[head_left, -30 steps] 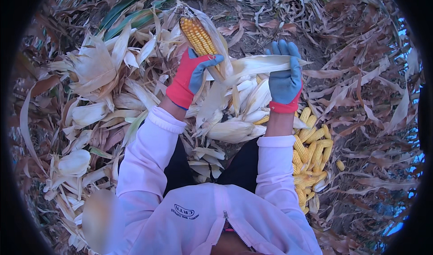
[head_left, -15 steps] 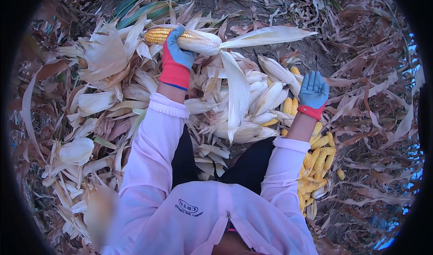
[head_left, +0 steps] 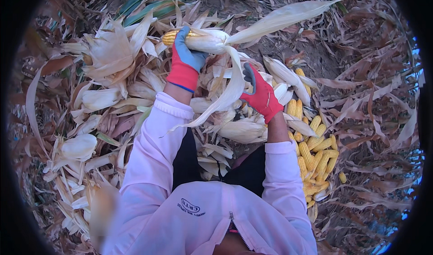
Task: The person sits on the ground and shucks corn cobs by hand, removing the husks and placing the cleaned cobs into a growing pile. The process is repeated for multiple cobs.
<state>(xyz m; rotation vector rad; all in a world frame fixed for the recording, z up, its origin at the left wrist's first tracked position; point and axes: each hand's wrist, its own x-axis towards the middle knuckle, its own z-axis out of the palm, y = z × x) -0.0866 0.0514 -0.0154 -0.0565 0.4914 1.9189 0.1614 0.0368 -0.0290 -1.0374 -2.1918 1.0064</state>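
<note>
Held sideways in my left hand (head_left: 187,56) is a corn ear (head_left: 178,37), its yellow kernels bare at the left end. Pale husk (head_left: 209,42) still wraps its right part. One long husk leaf (head_left: 288,20) sticks out to the upper right, while another (head_left: 230,88) hangs down and curls left. My right hand (head_left: 261,93), in a red and grey-blue glove like the left, is beside the hanging leaf. Its fingers are apart and nothing shows in them; whether it touches the leaf I cannot tell.
Bare yellow cobs (head_left: 318,160) lie heaped by my right forearm. Ears still in husk (head_left: 246,129) lie ahead of my knees. Loose husks (head_left: 108,59) pile up at the left, and dry stalks and leaves (head_left: 365,120) cover the ground at right.
My right hand has swung left from beside the cobs to the hanging husk leaf, turning over. My left hand and the ear have shifted slightly right, and the husk leaves have swung.
</note>
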